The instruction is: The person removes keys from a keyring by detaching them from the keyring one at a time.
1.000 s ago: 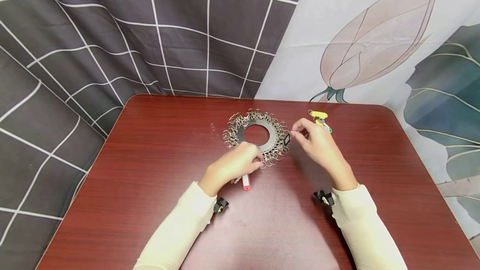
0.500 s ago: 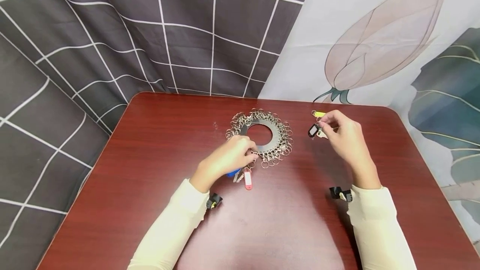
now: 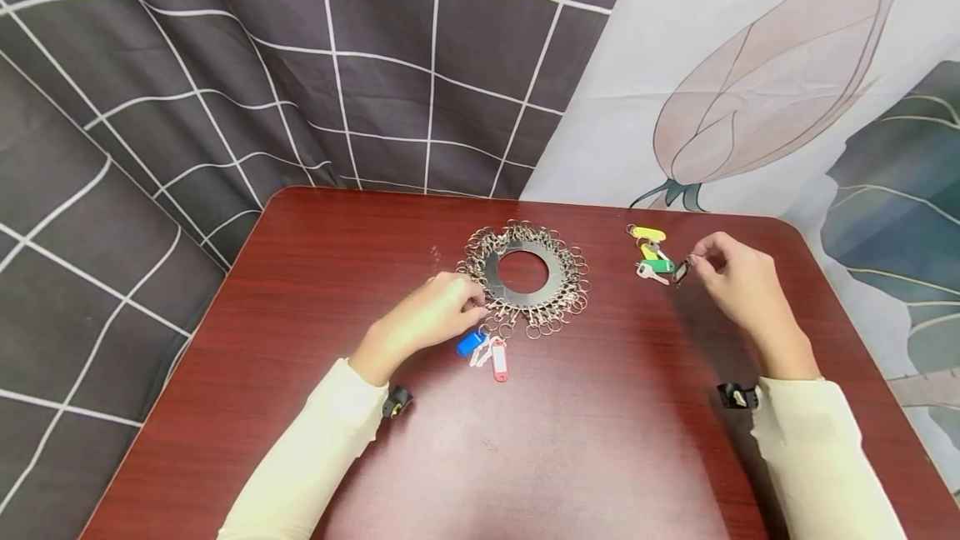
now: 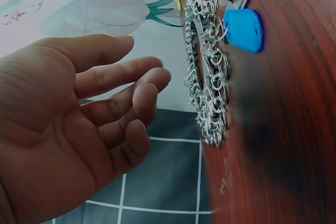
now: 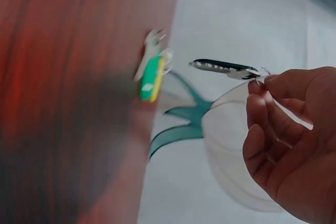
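Note:
My right hand [image 3: 738,277] pinches a black key tag [image 3: 681,272] by its small ring between thumb and forefinger. In the right wrist view the key tag [image 5: 220,66] sticks out from the fingertips, held up off the table, with a silvery key beside it. My left hand [image 3: 438,307] hovers at the left front of a flat metal disc [image 3: 557,272] edged with many split rings. Its fingers are loosely bent with nothing between them in the left wrist view. A blue key tag [image 3: 472,343] and a red key tag [image 3: 500,359] with keys lie at the disc's front rim.
Right of the disc lie a yellow key tag [image 3: 648,233], a green key tag [image 3: 657,266] and a silvery key [image 3: 651,274], with another yellow tag among them. The dark red table [image 3: 600,440] ends at hanging cloths [image 3: 360,82] behind.
My right hand has carried the black key tag from the disc's right rim to the right, past the yellow and green tags. My left hand has drawn back leftward, uncovering the blue tag.

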{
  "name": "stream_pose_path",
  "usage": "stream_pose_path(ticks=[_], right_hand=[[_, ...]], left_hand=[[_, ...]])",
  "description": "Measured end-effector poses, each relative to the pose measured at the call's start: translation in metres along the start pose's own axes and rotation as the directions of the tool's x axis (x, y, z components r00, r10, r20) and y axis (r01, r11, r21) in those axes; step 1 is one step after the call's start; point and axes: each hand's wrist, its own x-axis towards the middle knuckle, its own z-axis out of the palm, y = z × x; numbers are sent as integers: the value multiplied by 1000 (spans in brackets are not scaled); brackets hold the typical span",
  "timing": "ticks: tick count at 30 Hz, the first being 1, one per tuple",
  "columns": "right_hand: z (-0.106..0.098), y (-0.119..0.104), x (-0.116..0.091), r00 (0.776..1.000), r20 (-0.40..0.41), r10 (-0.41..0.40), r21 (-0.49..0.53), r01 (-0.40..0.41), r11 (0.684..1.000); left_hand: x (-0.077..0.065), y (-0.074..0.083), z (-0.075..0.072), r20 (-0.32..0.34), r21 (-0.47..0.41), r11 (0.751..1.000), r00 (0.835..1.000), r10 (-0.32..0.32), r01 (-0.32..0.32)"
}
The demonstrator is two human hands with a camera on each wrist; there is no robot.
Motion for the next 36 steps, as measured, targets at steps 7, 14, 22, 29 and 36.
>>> stream_pose_path(ticks=[7, 14, 22, 29, 36], right_hand=[[4, 21, -1, 996, 68, -58, -66, 62, 996], [21, 21, -1, 984, 134, -120, -120, 136, 983], [42, 12, 9, 963, 219, -157, -136, 189, 972], [55, 9, 14, 946, 251, -205, -140, 245, 959], [62, 7, 17, 935, 298, -191, -153, 244, 958]], left_hand=[[-6, -1, -6, -3, -9, 999, 999, -46, 46], [-12, -4, -10, 1, 3, 999, 999, -41, 41], [-16, -8, -9, -64, 32, 999, 998, -5, 7], [-18, -12, -5, -20, 90, 994, 998, 59, -57], [-17, -15, 9, 16, 107, 989, 994, 105, -106]])
